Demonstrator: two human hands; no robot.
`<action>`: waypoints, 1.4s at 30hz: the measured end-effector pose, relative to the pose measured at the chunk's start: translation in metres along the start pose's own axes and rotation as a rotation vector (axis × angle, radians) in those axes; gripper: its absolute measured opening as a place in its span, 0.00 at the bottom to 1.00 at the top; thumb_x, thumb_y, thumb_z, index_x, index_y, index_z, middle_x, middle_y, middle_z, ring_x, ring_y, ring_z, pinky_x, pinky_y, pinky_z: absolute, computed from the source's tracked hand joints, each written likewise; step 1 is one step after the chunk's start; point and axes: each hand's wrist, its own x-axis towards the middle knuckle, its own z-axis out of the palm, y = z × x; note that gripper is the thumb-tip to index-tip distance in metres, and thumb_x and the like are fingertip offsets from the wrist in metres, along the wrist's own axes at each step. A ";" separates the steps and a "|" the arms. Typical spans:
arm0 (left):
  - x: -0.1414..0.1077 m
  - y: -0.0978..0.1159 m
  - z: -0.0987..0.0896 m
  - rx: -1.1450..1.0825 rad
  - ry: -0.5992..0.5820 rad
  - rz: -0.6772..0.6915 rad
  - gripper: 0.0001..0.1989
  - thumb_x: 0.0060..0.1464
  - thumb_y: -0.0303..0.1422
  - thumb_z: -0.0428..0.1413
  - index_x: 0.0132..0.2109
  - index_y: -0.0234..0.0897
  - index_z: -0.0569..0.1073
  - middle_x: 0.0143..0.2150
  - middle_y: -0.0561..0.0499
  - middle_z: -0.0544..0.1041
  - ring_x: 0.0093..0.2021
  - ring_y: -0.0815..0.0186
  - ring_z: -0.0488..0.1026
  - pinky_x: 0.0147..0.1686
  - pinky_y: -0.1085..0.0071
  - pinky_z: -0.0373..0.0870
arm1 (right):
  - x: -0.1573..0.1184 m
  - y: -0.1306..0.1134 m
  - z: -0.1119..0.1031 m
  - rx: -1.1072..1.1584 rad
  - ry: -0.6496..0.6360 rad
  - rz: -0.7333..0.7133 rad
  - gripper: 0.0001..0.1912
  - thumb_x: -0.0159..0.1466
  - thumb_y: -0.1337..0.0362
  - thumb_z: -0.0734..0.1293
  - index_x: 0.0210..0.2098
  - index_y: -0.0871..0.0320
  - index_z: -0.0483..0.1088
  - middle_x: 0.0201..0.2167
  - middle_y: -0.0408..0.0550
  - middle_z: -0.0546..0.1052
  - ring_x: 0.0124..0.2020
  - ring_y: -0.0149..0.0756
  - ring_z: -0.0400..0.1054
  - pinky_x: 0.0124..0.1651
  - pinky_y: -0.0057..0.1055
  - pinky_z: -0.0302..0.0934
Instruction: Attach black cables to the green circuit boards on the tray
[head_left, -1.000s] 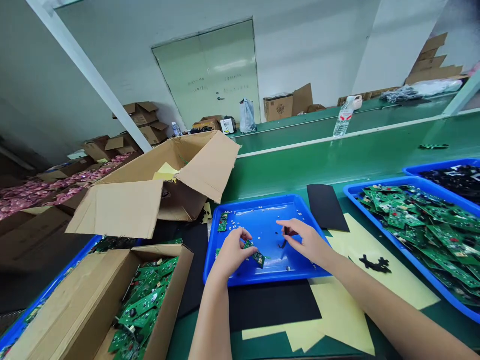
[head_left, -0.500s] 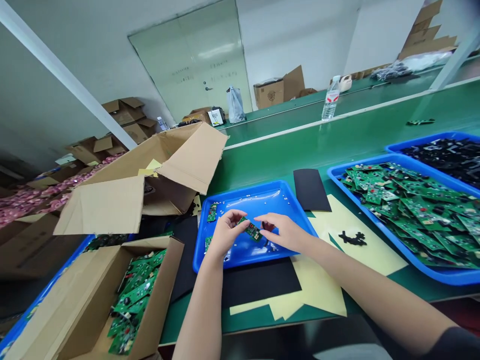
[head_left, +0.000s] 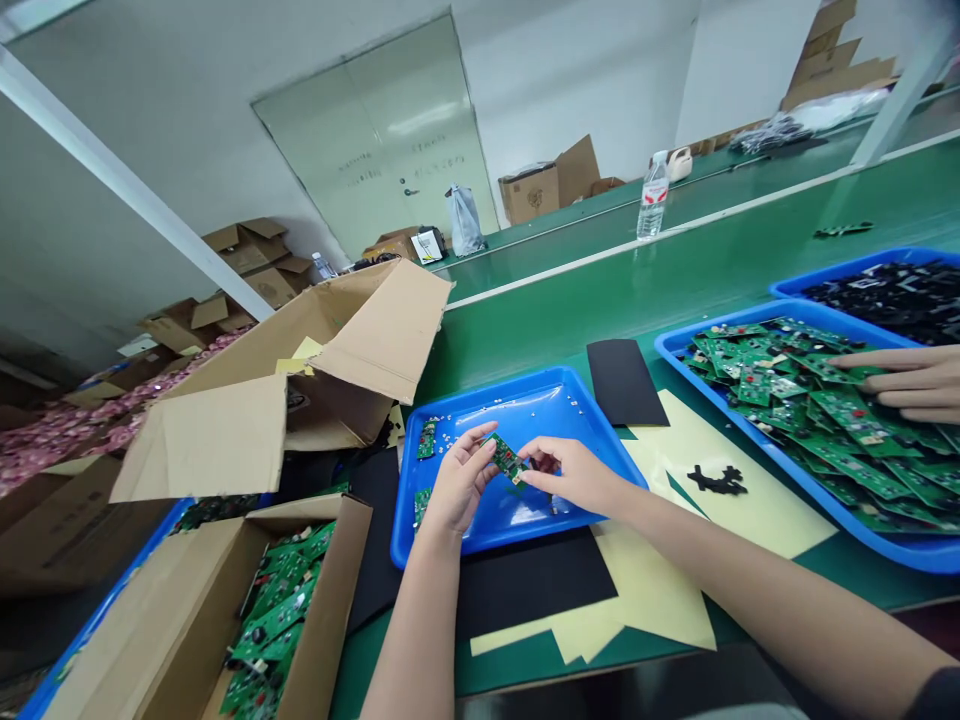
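Note:
Over the blue tray (head_left: pixel 487 395) I hold a small green circuit board (head_left: pixel 507 461), tilted, with a red part and pale connectors on it. My left hand (head_left: pixel 463 480) pinches its left end between thumb and fingers. At the board's right end is my right hand (head_left: pixel 574 475), thumb and forefinger closed on the edge, the other fingers curled. Whether a small part sits under those fingertips is hidden. Two more circuit boards lie along the tray's left side, one (head_left: pixel 427 438) behind the other (head_left: pixel 422 505). Tiny white pieces are scattered over the tray floor.
A co-worker's hand (head_left: pixel 919 382) reaches over a blue tray (head_left: pixel 847 545) of green boards at right. Behind it stands a tray (head_left: pixel 784 290) of black parts. Left are an open carton (head_left: pixel 390 330) and a box (head_left: pixel 352 560) of boards. Black clumped pieces (head_left: pixel 718 479) lie on yellow paper.
My right hand has closed in on the board's right end, from slightly apart to touching. A co-worker's hand has come in over the board tray at right. The view has shifted slightly.

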 end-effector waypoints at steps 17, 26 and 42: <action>-0.004 -0.014 0.021 -0.126 0.021 -0.061 0.23 0.44 0.37 0.62 0.48 0.32 0.72 0.31 0.50 0.75 0.34 0.65 0.74 0.35 0.71 0.69 | -0.007 -0.006 0.000 0.005 0.084 -0.182 0.11 0.64 0.63 0.59 0.44 0.58 0.67 0.35 0.49 0.74 0.34 0.36 0.70 0.38 0.33 0.67; -0.007 -0.011 0.023 -0.124 0.017 -0.125 0.21 0.41 0.37 0.64 0.43 0.32 0.73 0.21 0.60 0.63 0.21 0.76 0.62 0.24 0.77 0.59 | -0.008 -0.002 -0.011 0.148 0.175 -0.118 0.15 0.65 0.65 0.56 0.50 0.58 0.64 0.42 0.51 0.75 0.44 0.38 0.70 0.44 0.35 0.67; -0.013 -0.012 0.027 0.005 -0.144 -0.151 0.16 0.43 0.37 0.62 0.23 0.35 0.63 0.17 0.60 0.61 0.16 0.77 0.57 0.19 0.76 0.50 | -0.005 -0.001 -0.020 -0.270 0.250 -0.484 0.21 0.64 0.76 0.55 0.54 0.60 0.63 0.38 0.52 0.75 0.41 0.39 0.68 0.43 0.38 0.68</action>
